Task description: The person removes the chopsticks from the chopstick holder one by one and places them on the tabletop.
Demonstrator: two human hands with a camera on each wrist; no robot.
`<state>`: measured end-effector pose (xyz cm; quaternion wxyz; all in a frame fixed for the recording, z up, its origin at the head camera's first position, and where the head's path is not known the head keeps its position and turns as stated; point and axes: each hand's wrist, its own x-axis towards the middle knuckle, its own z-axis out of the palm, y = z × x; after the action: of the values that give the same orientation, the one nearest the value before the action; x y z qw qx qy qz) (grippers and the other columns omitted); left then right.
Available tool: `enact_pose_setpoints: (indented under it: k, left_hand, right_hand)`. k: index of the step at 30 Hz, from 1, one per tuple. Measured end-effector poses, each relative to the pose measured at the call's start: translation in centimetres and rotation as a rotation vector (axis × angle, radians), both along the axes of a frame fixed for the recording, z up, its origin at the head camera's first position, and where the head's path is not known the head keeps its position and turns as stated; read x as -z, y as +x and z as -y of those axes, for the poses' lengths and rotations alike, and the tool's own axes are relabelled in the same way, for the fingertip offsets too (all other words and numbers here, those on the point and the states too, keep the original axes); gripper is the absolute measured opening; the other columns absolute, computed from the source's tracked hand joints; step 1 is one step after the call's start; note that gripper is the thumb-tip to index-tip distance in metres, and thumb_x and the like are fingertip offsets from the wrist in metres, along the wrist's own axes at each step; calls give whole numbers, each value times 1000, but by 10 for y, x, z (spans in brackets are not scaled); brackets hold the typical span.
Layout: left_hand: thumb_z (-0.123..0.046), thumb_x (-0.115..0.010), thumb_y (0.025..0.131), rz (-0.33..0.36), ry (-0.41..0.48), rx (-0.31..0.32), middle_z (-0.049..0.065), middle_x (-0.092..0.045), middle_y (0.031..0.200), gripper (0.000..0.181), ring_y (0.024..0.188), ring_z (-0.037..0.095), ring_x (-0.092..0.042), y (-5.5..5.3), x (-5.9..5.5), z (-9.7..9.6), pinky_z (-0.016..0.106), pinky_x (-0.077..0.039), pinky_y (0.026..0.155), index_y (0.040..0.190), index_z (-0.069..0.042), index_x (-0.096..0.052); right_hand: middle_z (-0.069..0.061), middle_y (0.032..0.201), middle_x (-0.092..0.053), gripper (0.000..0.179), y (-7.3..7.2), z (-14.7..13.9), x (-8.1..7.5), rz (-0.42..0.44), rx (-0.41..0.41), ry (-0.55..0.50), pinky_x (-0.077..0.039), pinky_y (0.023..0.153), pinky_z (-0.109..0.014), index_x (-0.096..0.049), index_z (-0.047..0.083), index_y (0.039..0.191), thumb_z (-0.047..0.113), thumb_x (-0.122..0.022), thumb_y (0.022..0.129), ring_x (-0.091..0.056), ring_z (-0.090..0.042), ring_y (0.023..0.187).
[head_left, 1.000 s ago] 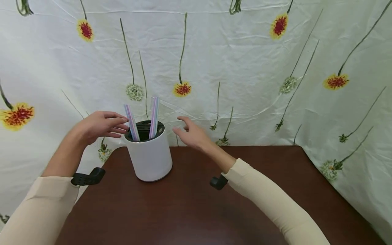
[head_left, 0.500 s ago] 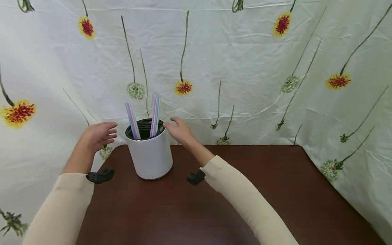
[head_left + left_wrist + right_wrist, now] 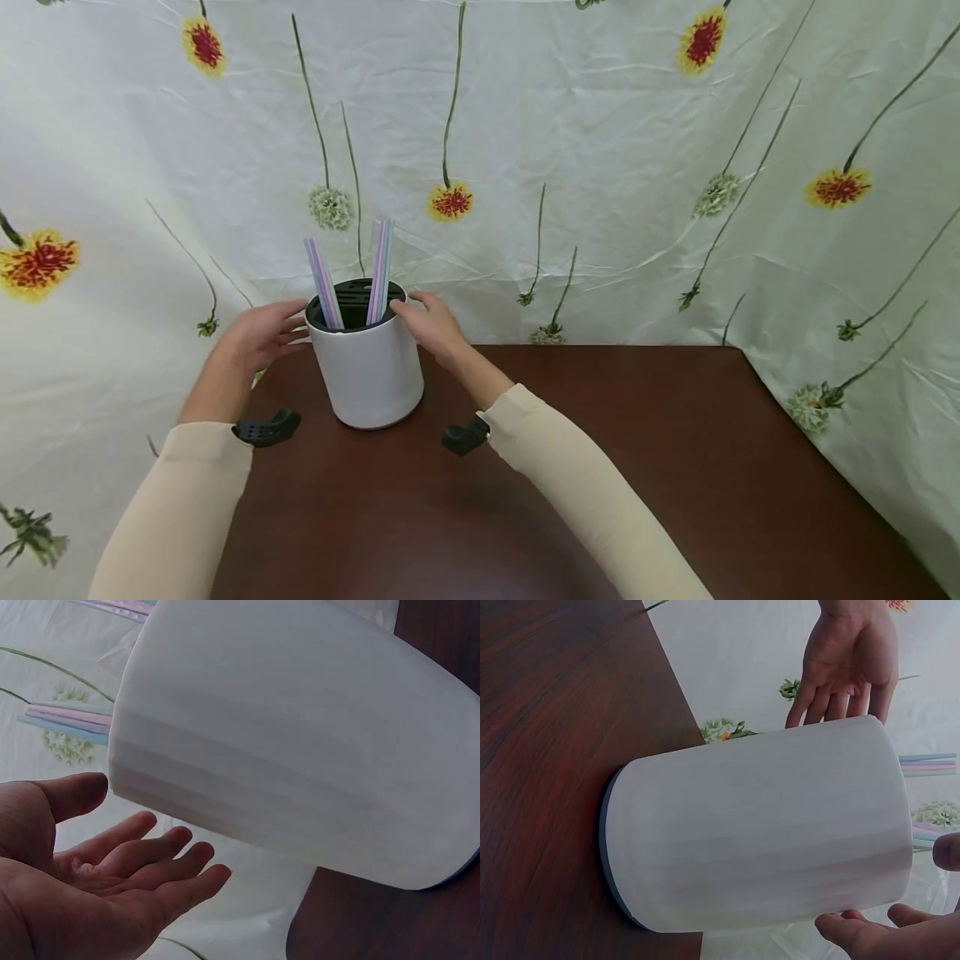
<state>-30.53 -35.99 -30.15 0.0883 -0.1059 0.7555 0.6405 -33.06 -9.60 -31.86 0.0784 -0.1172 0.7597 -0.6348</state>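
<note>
A white round holder (image 3: 369,375) with a black slotted insert (image 3: 352,293) stands upright near the table's back left corner. Two bundles of pastel striped straws, a left bundle (image 3: 324,285) and a right bundle (image 3: 379,275), rise from it. My left hand (image 3: 264,333) is beside the holder's upper left, fingers spread and relaxed; in the left wrist view its fingertips (image 3: 180,834) are right at the wall. On the other side my right hand (image 3: 437,332) has its thumb overlapping the rim in the head view, and its loosely extended fingers (image 3: 851,926) lie close along the wall.
A dark brown wooden table (image 3: 540,467) reaches toward me and to the right. Behind it and at both sides hangs a white flower-printed cloth (image 3: 615,167), close to the table's back edge. Each wrist carries a black camera, the left camera (image 3: 270,428) and the right camera (image 3: 465,436).
Both hands have come in toward the holder: the right moved left to its rim, the left drew back and lowered, then closed in from the side. The holder has stayed in place.
</note>
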Motion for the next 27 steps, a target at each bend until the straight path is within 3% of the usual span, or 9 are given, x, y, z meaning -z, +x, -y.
enact_pose_setpoints:
  k: [4, 12, 16, 18, 21, 24, 27]
  left_hand:
    - [-39, -35, 110, -16, 15, 21, 17, -7, 169, 69, 156, 37, -14, -2, -2, -7, 49, -17, 127, 163, -4, -7]
    - [-35, -36, 110, -30, 21, -5, 19, -7, 169, 68, 155, 39, -15, -1, 3, -5, 51, -19, 125, 162, -1, -8]
    - [-36, -42, 109, -30, 10, -3, 21, -13, 168, 67, 151, 41, -26, -4, 5, -2, 50, -26, 123, 160, 0, -17]
    - [-37, -47, 107, -28, 13, -5, 21, -17, 167, 63, 141, 36, -44, -4, 5, -1, 47, -34, 119, 156, -3, -27]
    - [-37, -54, 105, -24, 24, -3, 22, -22, 166, 51, 110, 19, -67, -3, 5, -3, 42, -46, 110, 144, -8, -40]
    - [-37, -57, 104, -33, 26, 25, 23, -26, 163, 46, 87, 7, -70, 0, 5, -8, 38, -53, 102, 138, -9, -45]
    - [-37, -60, 103, -54, 24, 49, 21, -36, 156, 52, 85, 8, -72, 4, 5, -18, 36, -57, 97, 140, -4, -44]
  right_hand:
    - [-10, 156, -46, 56, 0, 2, 0, 0, 10, 0, -45, 112, -46, -50, 13, 150, 37, -61, 100, -50, -31, 137]
    - [-9, 158, -43, 51, 0, 4, 6, -8, 19, 13, -44, 113, -46, -55, 12, 145, 33, -63, 99, -46, -30, 142]
    - [-9, 157, -46, 51, -1, 0, 6, 6, 26, 12, -46, 111, -45, -57, 13, 144, 32, -64, 98, -49, -29, 139]
    - [-9, 154, -49, 50, 0, -3, 6, 9, 27, 13, -50, 107, -43, -58, 13, 143, 32, -65, 98, -54, -29, 133]
    - [-10, 149, -54, 49, 1, -10, 5, 15, 22, 12, -54, 101, -39, -60, 14, 142, 32, -66, 97, -61, -26, 124]
    - [-11, 146, -57, 49, 3, -20, 5, 28, 5, 9, -55, 99, -37, -59, 14, 143, 32, -66, 97, -64, -25, 120]
    - [-14, 148, -54, 51, 4, -34, 4, 57, -37, -10, -53, 105, -40, -54, 13, 147, 31, -64, 100, -62, -29, 126]
